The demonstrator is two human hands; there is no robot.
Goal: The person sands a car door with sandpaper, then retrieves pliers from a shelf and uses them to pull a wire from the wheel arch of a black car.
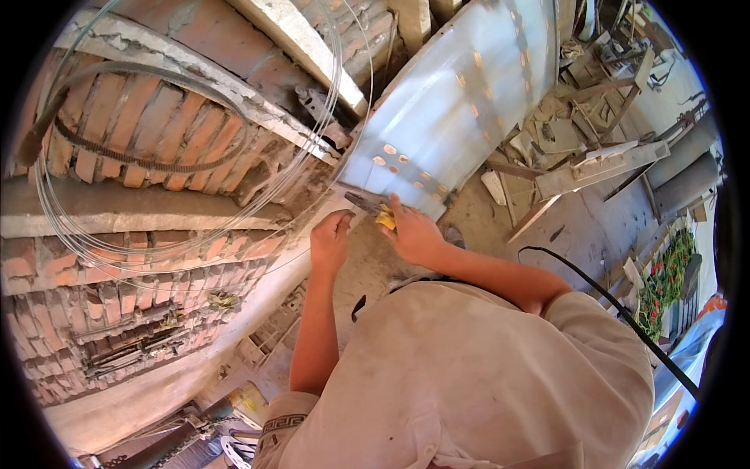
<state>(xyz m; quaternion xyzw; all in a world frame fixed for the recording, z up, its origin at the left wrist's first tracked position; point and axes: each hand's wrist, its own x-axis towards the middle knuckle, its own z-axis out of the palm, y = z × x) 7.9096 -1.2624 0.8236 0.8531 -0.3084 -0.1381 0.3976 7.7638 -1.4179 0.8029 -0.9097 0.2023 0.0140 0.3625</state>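
My right hand [416, 234] is closed around the yellow handles [385, 217] of a pair of pliers. The dark jaws [361, 203] of the pliers point left, close to the lower corner of a curved, bluish-grey metal sheet [437, 102] with rows of brownish oval marks. Just left of the jaws, the fingertips of my left hand [330, 238] are pinched together, apparently on a thin wire that is barely visible. A large loose coil of thin wire [160, 252] hangs on the left, its strands passing near that hand.
Stacked bricks [117, 133] between pale beams [117, 213] fill the left side. At upper right are a wooden frame [601, 166], broken wood scraps and grey cylinders [687, 184]. A black cable [609, 301] crosses by my right arm. Green plants [664, 281] with red spots stand far right.
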